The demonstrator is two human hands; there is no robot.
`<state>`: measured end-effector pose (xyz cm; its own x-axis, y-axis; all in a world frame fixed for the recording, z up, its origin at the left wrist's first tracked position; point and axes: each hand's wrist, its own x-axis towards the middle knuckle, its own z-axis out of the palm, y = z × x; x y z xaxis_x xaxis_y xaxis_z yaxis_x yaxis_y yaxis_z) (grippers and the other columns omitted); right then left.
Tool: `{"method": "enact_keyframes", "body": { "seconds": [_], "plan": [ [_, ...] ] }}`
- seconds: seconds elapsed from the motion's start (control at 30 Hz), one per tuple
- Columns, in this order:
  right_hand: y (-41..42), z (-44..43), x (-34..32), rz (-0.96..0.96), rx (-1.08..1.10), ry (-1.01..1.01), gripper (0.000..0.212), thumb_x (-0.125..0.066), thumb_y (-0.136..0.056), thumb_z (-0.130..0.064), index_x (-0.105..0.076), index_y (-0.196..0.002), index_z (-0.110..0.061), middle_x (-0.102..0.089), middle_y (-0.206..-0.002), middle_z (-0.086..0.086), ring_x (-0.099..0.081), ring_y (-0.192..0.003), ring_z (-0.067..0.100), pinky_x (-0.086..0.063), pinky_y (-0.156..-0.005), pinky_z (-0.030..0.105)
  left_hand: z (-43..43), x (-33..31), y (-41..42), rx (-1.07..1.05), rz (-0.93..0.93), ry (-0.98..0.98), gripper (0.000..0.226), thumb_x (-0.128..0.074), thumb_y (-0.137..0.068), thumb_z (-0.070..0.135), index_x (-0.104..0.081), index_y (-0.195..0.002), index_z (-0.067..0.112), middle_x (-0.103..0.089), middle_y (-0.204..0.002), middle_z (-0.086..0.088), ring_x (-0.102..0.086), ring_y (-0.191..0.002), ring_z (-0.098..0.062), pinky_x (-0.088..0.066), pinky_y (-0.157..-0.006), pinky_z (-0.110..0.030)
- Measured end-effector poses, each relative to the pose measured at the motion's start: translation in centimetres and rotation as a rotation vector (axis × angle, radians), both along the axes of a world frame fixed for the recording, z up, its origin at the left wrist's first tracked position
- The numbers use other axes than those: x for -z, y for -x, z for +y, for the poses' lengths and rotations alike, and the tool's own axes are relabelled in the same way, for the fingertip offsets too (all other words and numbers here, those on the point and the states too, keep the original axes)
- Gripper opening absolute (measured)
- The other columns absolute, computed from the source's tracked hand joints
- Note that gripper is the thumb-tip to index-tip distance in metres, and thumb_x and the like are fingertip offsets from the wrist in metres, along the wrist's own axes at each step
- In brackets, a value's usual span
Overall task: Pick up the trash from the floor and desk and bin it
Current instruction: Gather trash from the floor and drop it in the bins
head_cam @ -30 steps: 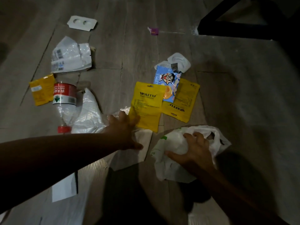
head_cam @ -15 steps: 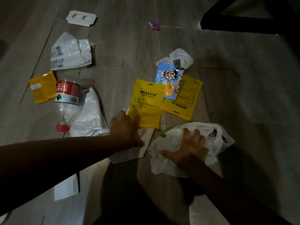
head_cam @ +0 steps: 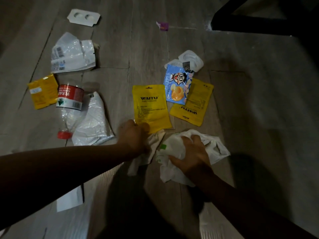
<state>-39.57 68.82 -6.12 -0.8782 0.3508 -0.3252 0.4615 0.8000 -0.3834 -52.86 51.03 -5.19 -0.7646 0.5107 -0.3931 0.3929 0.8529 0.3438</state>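
Trash lies scattered on the wooden floor. My left hand (head_cam: 133,137) is closed on a crumpled beige paper (head_cam: 152,147), its thumb over the lower corner of a yellow WAITU pouch (head_cam: 151,107). My right hand (head_cam: 191,156) grips a white plastic bag (head_cam: 219,149) bunched up on the floor just right of the paper. A second yellow pouch (head_cam: 195,104) lies upside down further right, with a blue cartoon snack wrapper (head_cam: 177,85) overlapping it. At the left lies a crushed clear bottle (head_cam: 69,104) with a red label and a red cap.
A white crinkled pouch (head_cam: 93,123), a small yellow sachet (head_cam: 43,91), clear barcoded packaging (head_cam: 72,53), a white blister card (head_cam: 83,17), a purple scrap (head_cam: 163,26) and a white moulded tray (head_cam: 189,60) lie around. White paper (head_cam: 70,199) lies under my left arm. Black furniture frame (head_cam: 259,25) stands top right.
The beige paper, flat before, is now bunched under my left hand. My right hand has regripped the white bag, gathering it tighter. The view has shifted slightly.
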Motion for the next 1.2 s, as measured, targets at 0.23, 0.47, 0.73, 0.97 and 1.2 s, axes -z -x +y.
{"method": "enact_keyframes", "body": {
  "seconds": [0.23, 0.47, 0.73, 0.97, 1.2],
  "plan": [
    [1.3, 0.5, -0.9, 0.022, -0.063, 0.006, 0.057, -0.067, -0.081, -0.043, -0.052, -0.131, -0.020, -0.046, -0.134, 0.006, -0.045, -0.123, 0.020, -0.032, -0.096, 0.025, -0.2, -0.5, 0.8, 0.012, -0.051, -0.073, 0.055, -0.076, -0.074, 0.026, -0.055, -0.125, 0.018, -0.056, -0.123, -0.011, -0.053, -0.113, -0.028, -0.043, -0.096, -0.038],
    [1.7, 0.8, -1.4, 0.014, 0.029, 0.125, 0.025, -0.064, -0.085, -0.039, -0.067, -0.095, -0.017, -0.067, -0.091, 0.002, -0.063, -0.091, 0.022, -0.041, -0.068, 0.022, -0.8, -0.7, 1.4, -0.029, -0.052, -0.117, 0.033, -0.070, -0.081, 0.026, -0.065, -0.108, 0.007, -0.061, -0.113, -0.015, -0.056, -0.107, -0.030, -0.040, -0.088, -0.034],
    [0.5, 2.1, -3.2, 0.133, 0.167, 0.293, 0.012, -0.071, -0.078, -0.037, -0.065, -0.072, -0.029, -0.063, -0.065, -0.014, -0.057, -0.060, -0.003, -0.040, -0.054, 0.005, -1.6, -4.0, 2.4, -0.201, -0.102, -0.284, 0.011, -0.070, -0.082, 0.023, -0.067, -0.077, 0.014, -0.061, -0.071, 0.001, -0.058, -0.066, -0.014, -0.038, -0.056, -0.023],
    [2.7, 3.2, -9.1, 0.315, 0.245, 0.345, 0.017, -0.077, -0.076, -0.035, -0.064, -0.065, -0.035, -0.066, -0.062, -0.024, -0.062, -0.066, -0.012, -0.042, -0.056, 0.002, -2.6, -10.8, 3.6, -0.251, 0.004, -0.471, 0.026, -0.075, -0.077, 0.016, -0.060, -0.058, 0.006, -0.060, -0.063, -0.014, -0.058, -0.062, -0.022, -0.039, -0.057, -0.028],
    [8.8, 3.2, -17.5, 0.458, 0.283, 0.440, 0.012, -0.078, -0.076, -0.031, -0.066, -0.072, -0.032, -0.069, -0.073, -0.026, -0.065, -0.067, -0.008, -0.046, -0.054, 0.004, -2.3, -18.5, 6.0, -0.419, 0.080, -0.570, 0.022, -0.077, -0.073, 0.028, -0.058, -0.064, 0.023, -0.057, -0.061, 0.007, -0.056, -0.055, -0.004, -0.037, -0.049, -0.020]
  ]
}}
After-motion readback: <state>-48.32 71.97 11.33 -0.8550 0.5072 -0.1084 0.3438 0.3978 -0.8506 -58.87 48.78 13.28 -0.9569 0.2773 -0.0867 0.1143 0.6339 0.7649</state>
